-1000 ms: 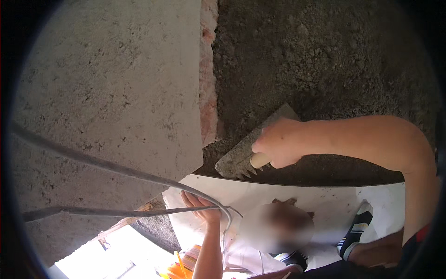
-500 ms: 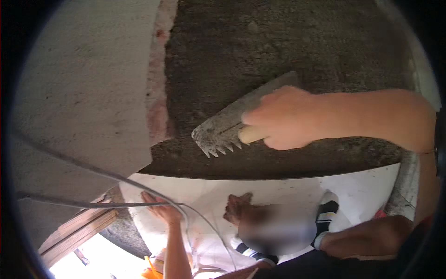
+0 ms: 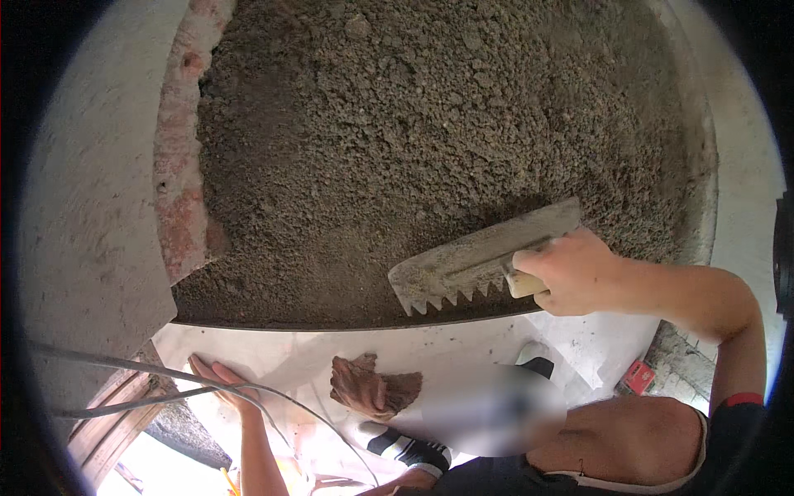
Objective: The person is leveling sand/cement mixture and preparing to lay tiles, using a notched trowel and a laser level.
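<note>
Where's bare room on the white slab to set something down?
The white slab looks mostly bare between the left hand and brown crumpled item, beyond the grey cables, and between the right foot and red object. It's crowded where the cables cross the left hand and around the striped sock.

The right hand [image 3: 571,274] gripped a notched trowel [image 3: 471,256] by its handle over dark, crumbly mortar [image 3: 397,124]; the left hand [image 3: 222,380] lay on a white panel [image 3: 289,351], crossed by grey cables [image 3: 99,358].

The right hand [image 3: 575,274] had carried the notched trowel [image 3: 471,252] rightward, farther from the broken brick edge [image 3: 180,186], its blade turned more nearly parallel to the white slab [image 3: 463,347]
</note>
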`<state>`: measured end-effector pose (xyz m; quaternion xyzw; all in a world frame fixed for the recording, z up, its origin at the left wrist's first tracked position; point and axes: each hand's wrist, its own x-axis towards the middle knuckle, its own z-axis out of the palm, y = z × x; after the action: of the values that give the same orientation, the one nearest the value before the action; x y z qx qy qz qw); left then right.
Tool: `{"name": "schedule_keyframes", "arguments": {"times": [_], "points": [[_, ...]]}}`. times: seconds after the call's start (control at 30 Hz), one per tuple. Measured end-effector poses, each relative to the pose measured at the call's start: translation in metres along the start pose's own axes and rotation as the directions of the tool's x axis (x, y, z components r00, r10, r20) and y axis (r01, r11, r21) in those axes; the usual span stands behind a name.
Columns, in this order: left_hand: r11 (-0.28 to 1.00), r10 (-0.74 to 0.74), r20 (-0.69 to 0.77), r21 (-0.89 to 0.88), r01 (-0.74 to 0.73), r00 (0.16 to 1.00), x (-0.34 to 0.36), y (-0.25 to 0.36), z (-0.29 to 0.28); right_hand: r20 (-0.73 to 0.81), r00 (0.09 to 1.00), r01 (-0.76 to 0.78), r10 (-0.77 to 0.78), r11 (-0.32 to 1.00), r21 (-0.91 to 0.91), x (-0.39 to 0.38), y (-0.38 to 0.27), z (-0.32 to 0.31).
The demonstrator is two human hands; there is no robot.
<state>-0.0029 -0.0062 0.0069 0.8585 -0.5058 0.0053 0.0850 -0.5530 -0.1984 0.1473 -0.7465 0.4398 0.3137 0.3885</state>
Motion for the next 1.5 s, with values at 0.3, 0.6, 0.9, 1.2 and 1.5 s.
{"name": "schedule_keyframes", "arguments": {"times": [0.3,0.6,0.9,1.2,1.5], "points": [[0.997,0.064,-0.019,0.036,-0.063,0.998,0.001,0.003,-0.002,0.134,0.990,0.051,-0.043,0.997,-0.056,0.023,0.002,-0.009],[0.999,0.021,-0.004,0.047,-0.021,1.000,0.002,0.007,-0.003,0.137,0.988,0.083,-0.072,0.994,-0.074,0.033,-0.005,-0.016],[0.999,0.026,-0.028,0.027,-0.025,0.999,0.001,0.002,0.001,0.131,0.972,0.212,-0.193,0.967,-0.144,0.046,0.000,-0.020],[0.996,-0.028,-0.055,-0.088,0.023,0.998,0.001,-0.004,0.005,0.103,0.954,0.298,-0.281,0.927,-0.227,0.056,-0.004,-0.022],[0.998,-0.050,0.018,0.025,0.050,0.999,-0.001,-0.001,-0.001,0.134,0.976,0.197,-0.174,0.963,-0.183,0.032,0.005,-0.012]]}}
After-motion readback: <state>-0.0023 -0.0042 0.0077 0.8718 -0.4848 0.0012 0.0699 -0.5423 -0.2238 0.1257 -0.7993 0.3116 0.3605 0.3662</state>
